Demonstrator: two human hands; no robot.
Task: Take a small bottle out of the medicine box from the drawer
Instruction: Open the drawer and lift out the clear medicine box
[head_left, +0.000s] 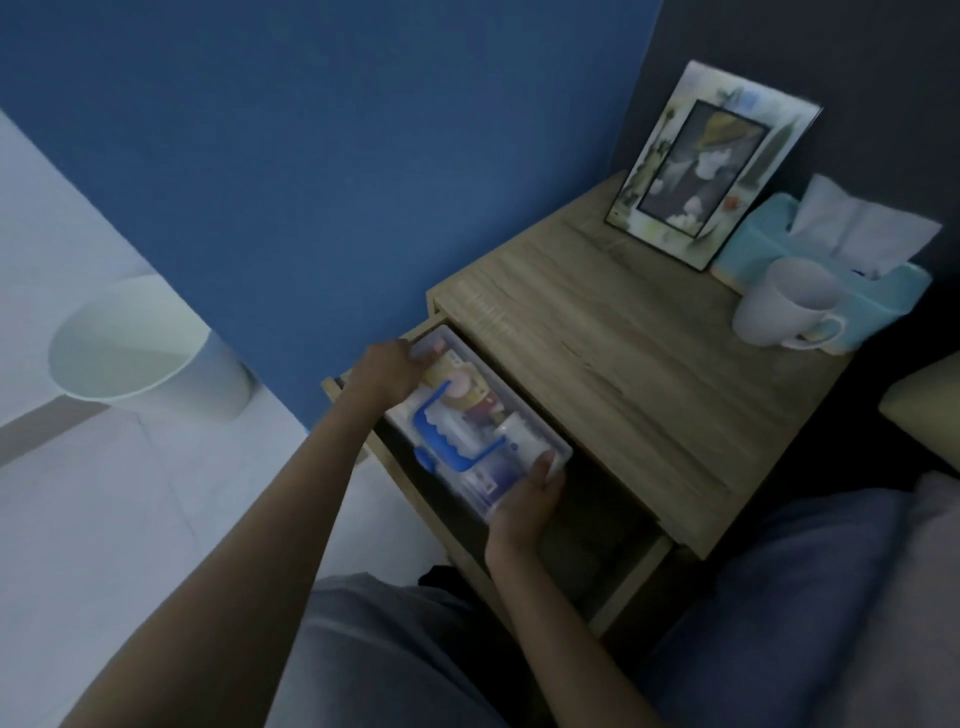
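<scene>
Both hands clamp a clear medicine box (480, 423) in the open drawer (613, 587): left hand (392, 366) far end, right hand (524, 506) near end. Next likely: lift it out, open its lid.

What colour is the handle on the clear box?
Blue handle, best in the head view.

No legible text, label, brand or number can be made out; all print is too blurred.

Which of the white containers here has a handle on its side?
The mug on the bedside table, in front of the tissue box. The waste bin on the floor has no handle.
</scene>
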